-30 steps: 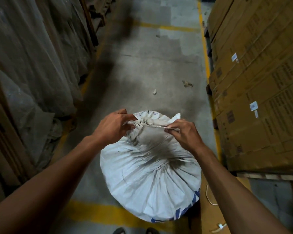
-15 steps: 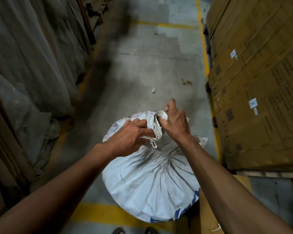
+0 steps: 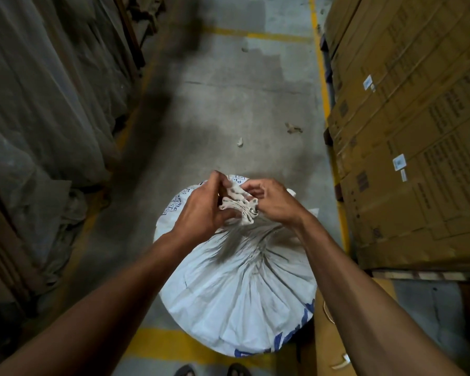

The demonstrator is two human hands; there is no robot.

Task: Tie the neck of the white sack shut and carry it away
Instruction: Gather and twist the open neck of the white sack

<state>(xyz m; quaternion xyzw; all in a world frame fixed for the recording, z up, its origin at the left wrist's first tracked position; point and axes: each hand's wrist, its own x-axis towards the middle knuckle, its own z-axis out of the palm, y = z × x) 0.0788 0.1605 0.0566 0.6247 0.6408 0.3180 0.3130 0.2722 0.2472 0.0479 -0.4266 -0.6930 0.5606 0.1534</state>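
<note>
— What is sitting nearest the camera?

— A full white sack [image 3: 236, 302] of woven plastic with blue print, standing upright on the concrete floor [image 3: 228, 104], its long axis vertical and its neck pointing up at the lens; pleats are fanning out from the neck.

— And the hands?

— Both are working at the bunched neck [image 3: 239, 206]. The left hand [image 3: 201, 210] is curling around the gathered fabric, fingers closed on it; the right hand [image 3: 272, 203] is pinching the crumpled cloth tie from the other side. Half a second ago the right hand was lifting higher, beyond the neck; now the two are meeting over the knot.

— Beyond that?

— Stacked cardboard cartons [image 3: 407, 131] are lining the right, dusty plastic-wrapped goods [image 3: 38, 104] the left, yellow floor lines [image 3: 320, 77] between.
</note>
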